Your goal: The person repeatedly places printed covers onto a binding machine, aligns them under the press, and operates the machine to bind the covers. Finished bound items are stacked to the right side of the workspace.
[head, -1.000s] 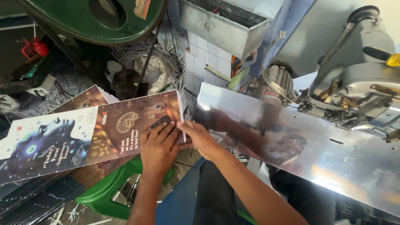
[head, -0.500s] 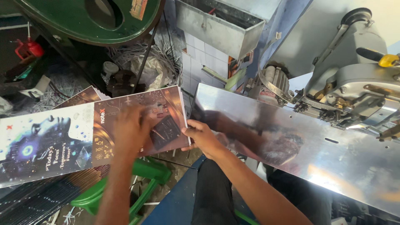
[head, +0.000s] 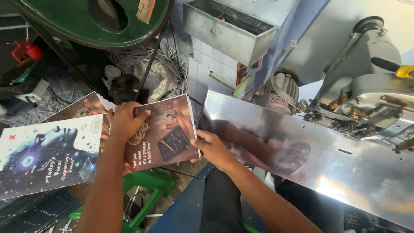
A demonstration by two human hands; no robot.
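Brown booklet, glossy cover with small pictures and pale lettering, lies topmost on a stack of printed covers, tilted, its right edge close to the shiny steel work plate.

Left hand lies palm-down on the booklet's upper left corner. Fingers spread and pressing flat on the cover, not curled round anything; thumb side hidden, so whether it pinches the edge cannot be told.

Right hand sits at the booklet's right edge. Fingers bent, tips against that edge and partly tucked under it; looks like a light grasp of the edge, though the underside is hidden.

Just left of the left fingers: a wider cover sheet in blue and white with a glowing circle, partly under the forearm. Beyond those fingertips, another brown cover pokes out from beneath.

Right of the right fingers: steel plate runs off toward a grey machine head. Below both hands, a green plastic stool. Above the fingers, well apart, a green wheel guard, a grey metal tray, and shredded paper trimmings on the floor.
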